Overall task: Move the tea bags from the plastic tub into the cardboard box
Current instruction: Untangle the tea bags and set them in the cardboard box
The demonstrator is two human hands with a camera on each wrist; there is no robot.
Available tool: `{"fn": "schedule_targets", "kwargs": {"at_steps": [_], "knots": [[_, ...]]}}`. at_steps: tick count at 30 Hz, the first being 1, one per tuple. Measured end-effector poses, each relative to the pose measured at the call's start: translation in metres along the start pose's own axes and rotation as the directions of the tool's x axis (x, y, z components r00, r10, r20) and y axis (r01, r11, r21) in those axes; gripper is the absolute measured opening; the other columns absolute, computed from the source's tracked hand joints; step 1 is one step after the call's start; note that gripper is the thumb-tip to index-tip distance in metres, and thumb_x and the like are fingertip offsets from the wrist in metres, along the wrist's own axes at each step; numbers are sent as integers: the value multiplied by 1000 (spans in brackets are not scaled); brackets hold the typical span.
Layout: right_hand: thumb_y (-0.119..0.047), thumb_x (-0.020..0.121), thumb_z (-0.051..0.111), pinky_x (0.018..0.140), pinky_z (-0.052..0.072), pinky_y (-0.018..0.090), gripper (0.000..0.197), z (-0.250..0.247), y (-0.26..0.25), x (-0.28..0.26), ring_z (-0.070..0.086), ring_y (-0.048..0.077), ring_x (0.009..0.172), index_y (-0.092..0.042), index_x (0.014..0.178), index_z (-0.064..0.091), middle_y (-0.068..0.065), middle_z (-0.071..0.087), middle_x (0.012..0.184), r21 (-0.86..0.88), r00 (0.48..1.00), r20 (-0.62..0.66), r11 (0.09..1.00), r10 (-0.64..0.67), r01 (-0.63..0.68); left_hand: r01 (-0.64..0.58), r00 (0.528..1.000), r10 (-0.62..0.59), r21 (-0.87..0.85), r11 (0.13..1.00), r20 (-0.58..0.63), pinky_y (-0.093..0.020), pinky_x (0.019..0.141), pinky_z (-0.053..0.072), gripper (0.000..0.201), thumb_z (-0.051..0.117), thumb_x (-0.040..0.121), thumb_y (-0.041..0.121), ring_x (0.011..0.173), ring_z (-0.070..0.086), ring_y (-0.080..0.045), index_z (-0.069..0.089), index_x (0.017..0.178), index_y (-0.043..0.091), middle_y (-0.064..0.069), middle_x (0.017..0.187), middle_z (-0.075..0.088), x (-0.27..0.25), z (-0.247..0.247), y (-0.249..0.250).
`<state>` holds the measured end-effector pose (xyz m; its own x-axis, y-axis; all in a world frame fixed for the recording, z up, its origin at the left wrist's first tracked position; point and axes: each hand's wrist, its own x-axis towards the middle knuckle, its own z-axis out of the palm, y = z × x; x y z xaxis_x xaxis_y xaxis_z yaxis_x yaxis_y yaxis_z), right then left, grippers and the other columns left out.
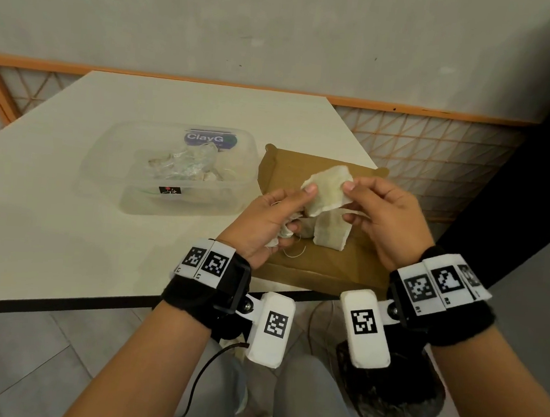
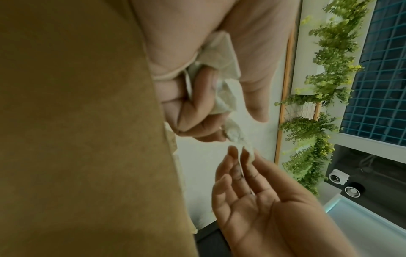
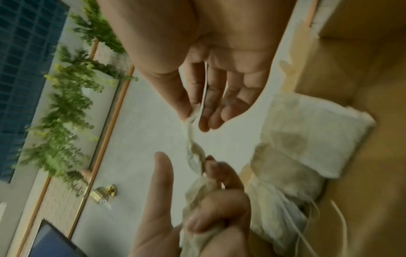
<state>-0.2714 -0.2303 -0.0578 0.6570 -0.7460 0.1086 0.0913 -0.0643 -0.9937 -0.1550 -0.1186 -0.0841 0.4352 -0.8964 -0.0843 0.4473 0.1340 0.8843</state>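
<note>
A clear plastic tub (image 1: 232, 185) stands left of centre on the table and holds several tea bags (image 1: 185, 165). The flat cardboard box (image 1: 321, 268) lies to its right, with a tea bag (image 1: 331, 234) resting in it. Both hands hover over the box. My left hand (image 1: 286, 209) pinches one corner of a pale tea bag (image 1: 326, 192), and its curled lower fingers hold more crumpled tea bags (image 2: 219, 57). My right hand (image 1: 366, 202) pinches the opposite corner between thumb and forefinger. In the right wrist view this bag (image 3: 194, 147) looks stretched and twisted between the hands.
The white table (image 1: 68, 231) ends in a dark front edge just below my wrists. An orange lattice railing (image 1: 436, 148) runs behind it, against a grey wall. My legs and a cable show under the table's edge. Green plants (image 2: 325, 87) hang on a far wall.
</note>
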Motion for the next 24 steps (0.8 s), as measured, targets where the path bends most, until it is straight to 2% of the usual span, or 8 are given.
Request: {"fn": "schedule_targets", "kwargs": {"at_steps": [3, 6, 9, 11, 15, 19, 22, 24], "knots": [[-13, 88, 60, 61, 51, 18, 8, -6, -17, 3, 61, 6, 69, -15, 80, 63, 0, 64, 80, -163, 992, 123, 987, 2, 18, 1, 1000, -2, 33, 999, 15, -11, 34, 26, 10, 66, 81, 20, 43, 39, -1, 59, 87, 16, 4, 71, 56, 0, -1, 0], [-18, 85, 63, 60, 51, 19, 3, -9, -26, 7, 61, 8, 72, -18, 84, 66, -1, 66, 81, -252, 983, 181, 968, 42, 6, -3, 1000, 3, 76, 997, -5, -11, 34, 26, 8, 64, 86, 12, 42, 39, -1, 58, 83, 15, 6, 65, 56, 1, 0, -1], [-16, 82, 67, 56, 49, 16, 9, -8, -29, 12, 62, 8, 68, -12, 90, 66, 1, 66, 81, -367, 968, 226, 930, 113, -23, -14, 1000, 16, 151, 988, -15, -11, 35, 26, 9, 66, 85, 15, 44, 39, -3, 59, 89, 16, 8, 64, 58, 1, 2, -3], [-12, 82, 67, 54, 47, 14, 4, -10, -36, 16, 60, 7, 65, -11, 85, 65, 2, 65, 78, -455, 970, 214, 890, 117, -7, -14, 999, 18, 126, 992, -32, -12, 35, 26, 9, 65, 86, 20, 44, 40, -3, 57, 88, 16, 5, 67, 57, 2, 2, -3], [-15, 81, 69, 59, 46, 17, 3, -20, -56, 25, 61, 6, 69, -16, 83, 66, -1, 67, 78, -665, 968, 227, 744, 106, 74, -7, 996, 5, -29, 1000, -93, -13, 32, 27, 17, 60, 90, 31, 42, 41, -3, 54, 96, 15, 2, 69, 58, 6, -2, 0], [-22, 80, 70, 64, 45, 17, 8, -17, -60, 23, 59, 3, 67, -17, 87, 69, 1, 70, 82, -834, 886, 352, 530, 302, 151, 23, 994, -45, -217, 976, -97, -13, 30, 25, 16, 54, 94, 31, 40, 38, -2, 51, 90, 16, 4, 65, 52, 9, -5, 3], [-16, 82, 68, 52, 43, 10, 10, -8, -48, 19, 57, -3, 53, -11, 91, 69, -2, 66, 72, -860, 814, 359, 501, 456, 98, 21, 994, -45, -225, 974, -101, -13, 30, 26, 15, 54, 94, 31, 41, 38, -3, 50, 91, 17, 4, 66, 52, 11, -6, 2], [-17, 82, 69, 47, 42, 8, 8, -5, -35, 22, 57, -1, 54, -13, 89, 69, -5, 65, 69, -890, 831, 317, 446, 457, 94, 23, 993, -46, -206, 978, -106, -14, 30, 26, 14, 55, 93, 30, 41, 38, -3, 50, 92, 17, 4, 66, 52, 11, -6, 1]]}}
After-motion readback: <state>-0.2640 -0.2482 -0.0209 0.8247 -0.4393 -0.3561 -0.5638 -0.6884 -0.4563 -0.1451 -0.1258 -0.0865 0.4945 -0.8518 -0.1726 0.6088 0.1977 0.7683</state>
